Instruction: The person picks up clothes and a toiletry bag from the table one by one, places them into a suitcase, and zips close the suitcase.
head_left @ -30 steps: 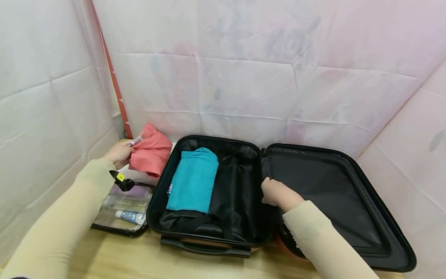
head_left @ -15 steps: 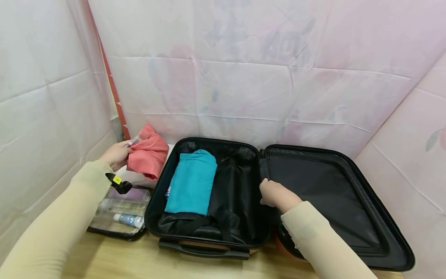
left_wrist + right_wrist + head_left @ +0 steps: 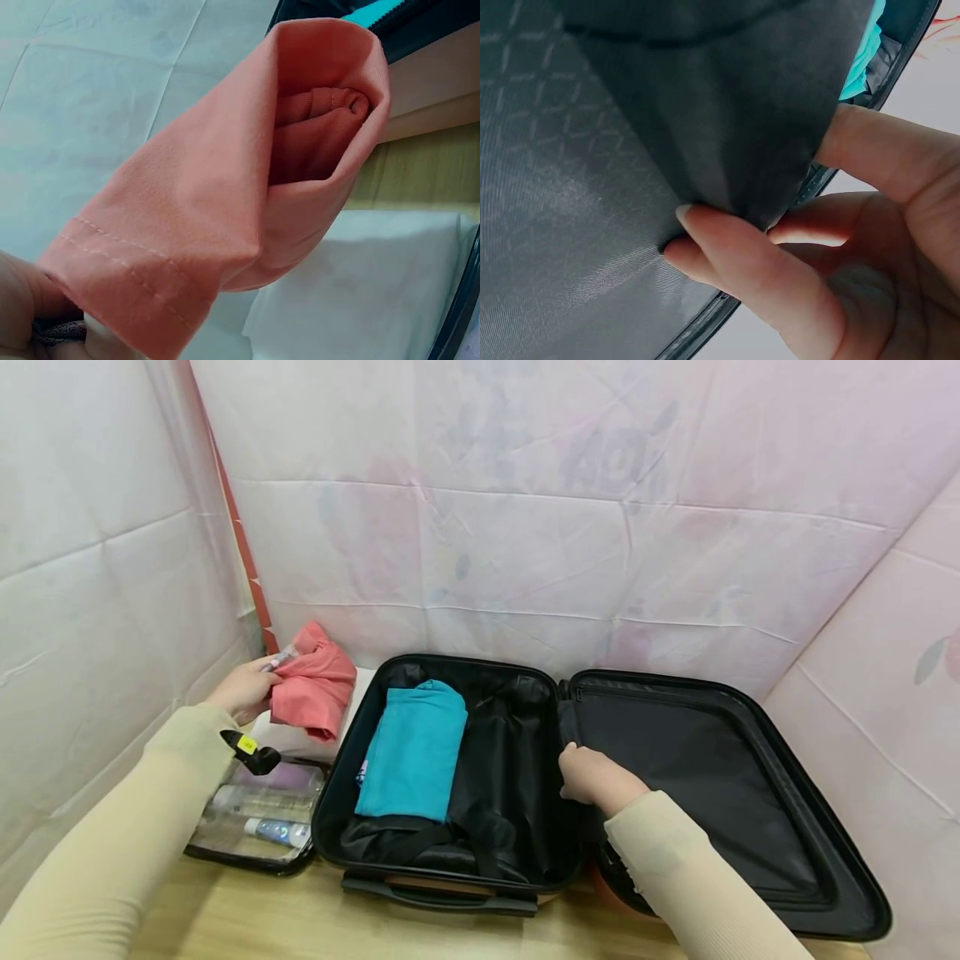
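Note:
At the left, my left hand [image 3: 246, 690] grips a folded coral-pink garment [image 3: 313, 685] by one edge. In the left wrist view the garment [image 3: 187, 195] hangs above a white cloth, with stitched hems and a rolled opening; the fingers [image 3: 30, 300] show only partly. An open black suitcase [image 3: 517, 777] lies in the middle, with a folded teal garment [image 3: 415, 752] in its left side. My right hand [image 3: 597, 777] is at the suitcase's hinge side. In the right wrist view its fingers [image 3: 757, 270] pinch a dark fabric flap [image 3: 735, 112] of the lining.
Left of the suitcase lies a clear black-edged pouch [image 3: 247, 847] with a blue-white tube [image 3: 277, 832] and bottles inside. Behind it is a white cloth [image 3: 288, 739]. The suitcase lid [image 3: 697, 793] lies spread to the right. White sheeting [image 3: 525, 527] walls the back and sides.
My left hand has shifted slightly left, and the coral-pink garment has come with it, away from the suitcase. My right hand stays at the hinge. The head view has moved a little.

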{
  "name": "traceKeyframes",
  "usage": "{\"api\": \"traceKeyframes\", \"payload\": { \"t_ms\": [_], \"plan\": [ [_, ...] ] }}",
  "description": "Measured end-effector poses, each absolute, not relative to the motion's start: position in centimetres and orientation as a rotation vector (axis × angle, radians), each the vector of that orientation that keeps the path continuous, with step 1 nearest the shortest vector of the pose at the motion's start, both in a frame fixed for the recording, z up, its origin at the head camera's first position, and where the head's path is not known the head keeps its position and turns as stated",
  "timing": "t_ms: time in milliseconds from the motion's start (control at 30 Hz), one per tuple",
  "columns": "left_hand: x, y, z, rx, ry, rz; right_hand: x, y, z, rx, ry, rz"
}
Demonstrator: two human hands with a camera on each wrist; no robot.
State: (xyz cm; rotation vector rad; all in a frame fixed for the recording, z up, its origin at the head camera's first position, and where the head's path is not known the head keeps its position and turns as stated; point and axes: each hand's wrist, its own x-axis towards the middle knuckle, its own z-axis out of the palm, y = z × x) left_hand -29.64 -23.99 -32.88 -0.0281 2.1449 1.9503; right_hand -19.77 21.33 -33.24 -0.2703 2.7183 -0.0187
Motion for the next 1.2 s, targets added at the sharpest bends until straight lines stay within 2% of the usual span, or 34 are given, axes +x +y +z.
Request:
{"api": "traceKeyframes", "payload": {
  "t_ms": [700,900,1200],
  "plan": [
    [-29.2,-23.4,-31.6,-0.013,2.135,1.998,-19.3,21.5,-33.5,-0.230,2.700,-0.028],
    [-29.3,-23.3,-31.7,-0.017,2.188,1.970,-20.1,22.0,-34.5,-0.245,2.715,0.000],
    [-29.1,-23.5,-31.1,-0.041,2.154,2.018,-19.5,21.3,-33.2,-0.247,2.725,-0.011]
  ]
}}
